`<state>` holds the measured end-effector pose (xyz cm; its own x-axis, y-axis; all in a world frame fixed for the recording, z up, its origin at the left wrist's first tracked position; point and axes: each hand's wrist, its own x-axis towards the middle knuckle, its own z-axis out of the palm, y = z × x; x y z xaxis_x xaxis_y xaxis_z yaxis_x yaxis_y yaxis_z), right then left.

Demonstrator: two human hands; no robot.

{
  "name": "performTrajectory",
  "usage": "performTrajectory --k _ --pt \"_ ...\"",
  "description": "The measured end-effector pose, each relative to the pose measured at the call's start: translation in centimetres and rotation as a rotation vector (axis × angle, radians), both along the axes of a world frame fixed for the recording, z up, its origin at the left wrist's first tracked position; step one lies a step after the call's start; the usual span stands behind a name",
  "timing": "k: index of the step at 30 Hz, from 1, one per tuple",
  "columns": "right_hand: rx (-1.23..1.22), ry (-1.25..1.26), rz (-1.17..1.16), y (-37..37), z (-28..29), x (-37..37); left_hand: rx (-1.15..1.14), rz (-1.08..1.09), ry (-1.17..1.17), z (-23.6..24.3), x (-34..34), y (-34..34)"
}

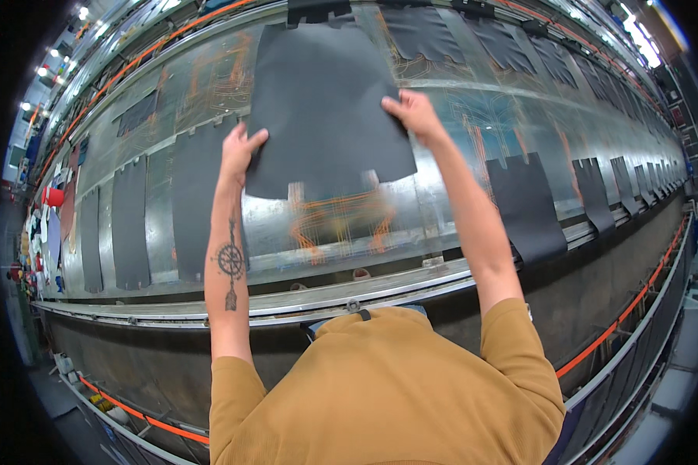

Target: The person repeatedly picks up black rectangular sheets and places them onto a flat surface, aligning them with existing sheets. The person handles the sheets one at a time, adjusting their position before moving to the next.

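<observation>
A large dark grey fabric panel (pixel 326 101) is spread over a shiny metal conveyor surface (pixel 442 225) in front of me. My left hand (pixel 239 149) grips its lower left edge, thumb on top. My right hand (pixel 415 112) holds its right edge, fingers curled over the cloth. Both arms are stretched out forward. Beneath the panel's lower edge, orange outline markings (pixel 341 217) show on the metal.
More dark panels lie on the belt: several to the left (pixel 198 201) and several to the right (pixel 527 205), others along the far row (pixel 423 31). A metal rail (pixel 287 302) runs along the near edge. Coloured items are stacked at far left (pixel 43 232).
</observation>
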<state>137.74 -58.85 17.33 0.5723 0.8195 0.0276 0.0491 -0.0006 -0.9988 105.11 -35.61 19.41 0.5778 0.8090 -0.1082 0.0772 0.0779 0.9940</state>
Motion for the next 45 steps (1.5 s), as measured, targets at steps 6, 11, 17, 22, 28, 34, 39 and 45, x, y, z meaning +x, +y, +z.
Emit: performTrajectory --k 6,11,17,22,28,34,39,45 --pt "-0.373 -0.071 -0.250 -3.9 -16.6 -3.5 -0.365 -0.013 0.098 -16.6 -2.2 -3.6" --pt "-0.462 0.081 -0.175 -8.8 -24.1 -4.3 -0.426 -0.031 0.314 -24.4 -5.2 -8.1" --pt "-0.577 0.112 -0.159 -11.8 -24.8 -6.7 -0.359 0.138 0.321 -26.7 -8.2 -10.2" --pt "-0.603 0.030 -0.243 -11.5 -23.9 -8.9 -0.302 0.218 0.255 -27.4 -9.4 -10.5" --pt "-0.581 0.010 -0.288 -12.2 -25.0 -9.0 -0.360 0.232 0.350 -26.8 -9.3 -11.9" --pt "-0.572 -0.011 -0.290 -12.4 -24.6 -9.6 -0.352 0.216 0.324 -27.6 -9.5 -11.5" --pt "-0.569 0.015 -0.307 -12.5 -24.1 -9.7 -0.360 0.207 0.321 -28.0 -9.6 -11.5" --pt "-0.534 -0.092 -0.269 -12.9 -25.2 -9.2 -0.341 0.215 0.323 -27.5 -9.4 -11.9"
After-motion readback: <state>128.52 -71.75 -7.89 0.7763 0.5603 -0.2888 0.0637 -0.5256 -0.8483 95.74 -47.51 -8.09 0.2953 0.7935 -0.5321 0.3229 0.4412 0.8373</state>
